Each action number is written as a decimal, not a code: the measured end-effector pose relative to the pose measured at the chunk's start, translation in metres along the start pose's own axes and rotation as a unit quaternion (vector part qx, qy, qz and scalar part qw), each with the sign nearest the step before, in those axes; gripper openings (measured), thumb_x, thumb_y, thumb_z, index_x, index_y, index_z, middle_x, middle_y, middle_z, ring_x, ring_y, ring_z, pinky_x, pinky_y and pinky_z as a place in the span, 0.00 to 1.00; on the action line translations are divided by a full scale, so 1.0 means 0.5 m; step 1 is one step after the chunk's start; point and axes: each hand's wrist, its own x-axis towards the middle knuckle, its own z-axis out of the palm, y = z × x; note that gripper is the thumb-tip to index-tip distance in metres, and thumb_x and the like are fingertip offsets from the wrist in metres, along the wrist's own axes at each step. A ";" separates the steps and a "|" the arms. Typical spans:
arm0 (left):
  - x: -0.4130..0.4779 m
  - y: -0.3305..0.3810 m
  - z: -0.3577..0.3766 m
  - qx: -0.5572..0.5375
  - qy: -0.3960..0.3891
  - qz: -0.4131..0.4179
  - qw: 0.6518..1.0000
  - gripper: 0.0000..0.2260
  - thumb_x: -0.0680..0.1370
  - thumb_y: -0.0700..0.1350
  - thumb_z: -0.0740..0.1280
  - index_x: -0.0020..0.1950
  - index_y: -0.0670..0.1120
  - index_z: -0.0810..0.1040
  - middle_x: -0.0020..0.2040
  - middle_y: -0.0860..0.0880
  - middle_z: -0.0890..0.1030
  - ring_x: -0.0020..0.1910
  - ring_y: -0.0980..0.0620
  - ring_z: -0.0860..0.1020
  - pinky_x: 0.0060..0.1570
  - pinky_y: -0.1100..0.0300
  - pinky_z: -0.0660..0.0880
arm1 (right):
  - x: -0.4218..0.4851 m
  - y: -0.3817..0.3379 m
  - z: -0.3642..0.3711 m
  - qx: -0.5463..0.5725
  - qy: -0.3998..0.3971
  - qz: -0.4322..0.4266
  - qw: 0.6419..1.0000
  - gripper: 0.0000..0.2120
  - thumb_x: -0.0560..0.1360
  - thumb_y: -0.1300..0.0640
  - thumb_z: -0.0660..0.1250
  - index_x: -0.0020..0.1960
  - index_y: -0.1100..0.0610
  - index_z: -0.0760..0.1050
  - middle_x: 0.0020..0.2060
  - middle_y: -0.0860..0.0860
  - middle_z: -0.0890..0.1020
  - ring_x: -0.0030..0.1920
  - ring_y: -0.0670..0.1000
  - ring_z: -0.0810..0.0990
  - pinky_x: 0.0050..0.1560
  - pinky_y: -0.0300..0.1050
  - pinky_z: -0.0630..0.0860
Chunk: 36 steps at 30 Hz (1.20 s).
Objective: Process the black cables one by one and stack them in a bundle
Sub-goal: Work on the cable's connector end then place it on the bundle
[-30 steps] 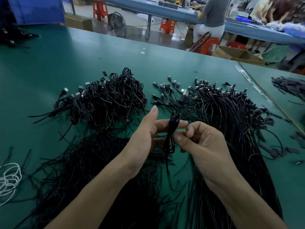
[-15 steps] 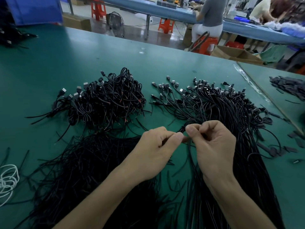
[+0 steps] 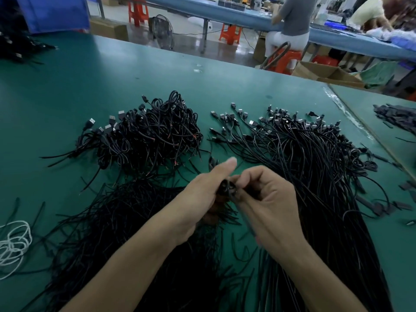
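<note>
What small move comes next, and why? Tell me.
Likely the left hand carries the coiled cable forward-left onto the pile of coiled cables. The cable sits wound small between both hands, the right hand pinching it too, and that pile holds similar wound ones.

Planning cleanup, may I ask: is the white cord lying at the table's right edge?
No, the white cord lies near the left edge of the green table.
</note>
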 end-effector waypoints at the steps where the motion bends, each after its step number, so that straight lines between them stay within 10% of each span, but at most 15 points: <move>1: -0.001 0.002 -0.010 0.013 -0.010 0.011 1.000 0.22 0.74 0.69 0.64 0.38 0.52 0.82 0.31 0.55 0.72 0.26 0.58 0.68 0.27 0.64 0.64 | 0.003 -0.002 -0.006 0.003 -0.019 0.003 1.000 0.18 0.71 0.73 0.72 0.36 0.51 0.77 0.37 0.51 0.84 0.42 0.47 0.84 0.43 0.36 0.79; 8: -0.014 0.023 -0.078 0.108 -0.129 0.059 0.984 0.13 0.79 0.53 0.68 0.44 0.43 0.80 0.32 0.48 0.79 0.31 0.51 0.80 0.32 0.59 0.79 | 0.025 -0.001 -0.040 0.076 -0.088 0.113 0.987 0.10 0.66 0.60 0.76 0.37 0.49 0.76 0.35 0.53 0.84 0.37 0.46 0.82 0.40 0.34 0.76; 13: 0.018 0.002 -0.097 0.366 0.032 0.070 0.927 0.09 0.83 0.52 0.62 0.48 0.49 0.75 0.39 0.48 0.85 0.37 0.51 0.85 0.38 0.49 0.83 | 0.062 0.065 -0.054 -0.147 -0.057 0.162 0.974 0.05 0.75 0.56 0.72 0.50 0.54 0.79 0.42 0.48 0.85 0.46 0.47 0.83 0.48 0.39 0.76; 16: 0.033 0.002 -0.132 0.290 0.185 0.063 0.937 0.09 0.83 0.49 0.58 0.47 0.47 0.72 0.35 0.47 0.84 0.31 0.52 0.84 0.28 0.54 0.81 | 0.097 0.105 -0.092 -0.492 -0.008 0.109 0.864 0.22 0.79 0.53 0.68 0.71 0.53 0.69 0.64 0.48 0.77 0.67 0.51 0.72 0.66 0.49 0.69; 20: 0.047 0.016 -0.195 0.243 0.336 0.135 0.900 0.11 0.82 0.53 0.62 0.46 0.48 0.71 0.32 0.46 0.83 0.24 0.54 0.80 0.21 0.63 0.73 | 0.129 0.138 -0.128 -0.626 -0.061 0.139 0.765 0.33 0.81 0.50 0.64 0.80 0.52 0.52 0.73 0.51 0.68 0.74 0.55 0.62 0.72 0.55 0.61; 26: 0.083 0.020 -0.226 0.178 0.473 0.194 0.841 0.17 0.78 0.60 0.68 0.56 0.51 0.66 0.40 0.48 0.81 0.31 0.56 0.79 0.34 0.59 0.74 | 0.143 0.154 -0.140 -0.714 -0.014 0.124 0.689 0.17 0.80 0.49 0.64 0.68 0.52 0.71 0.62 0.54 0.72 0.64 0.57 0.68 0.64 0.52 0.65; 29: 0.091 0.020 -0.221 0.174 0.527 0.259 0.791 0.11 0.81 0.54 0.65 0.55 0.50 0.67 0.41 0.53 0.77 0.36 0.59 0.78 0.36 0.66 0.73 | 0.141 0.157 -0.147 -0.698 0.009 0.096 0.709 0.09 0.80 0.50 0.64 0.59 0.50 0.77 0.55 0.51 0.72 0.59 0.55 0.68 0.60 0.50 0.65; 32: 0.104 0.018 -0.226 0.165 0.551 0.273 0.771 0.10 0.83 0.51 0.62 0.60 0.49 0.69 0.46 0.50 0.75 0.42 0.47 0.78 0.45 0.49 0.77 | 0.138 0.152 -0.151 -0.619 0.029 0.066 0.782 0.06 0.81 0.50 0.64 0.50 0.49 0.78 0.50 0.47 0.73 0.56 0.52 0.70 0.58 0.49 0.64; 36: 0.120 0.030 -0.228 0.148 0.474 0.184 0.848 0.25 0.85 0.53 0.57 0.78 0.42 0.61 0.67 0.46 0.61 0.40 0.60 0.78 0.40 0.59 0.82 | 0.140 0.117 -0.141 -0.332 0.078 0.083 0.936 0.09 0.82 0.53 0.62 0.43 0.50 0.73 0.38 0.46 0.80 0.38 0.43 0.78 0.39 0.34 0.72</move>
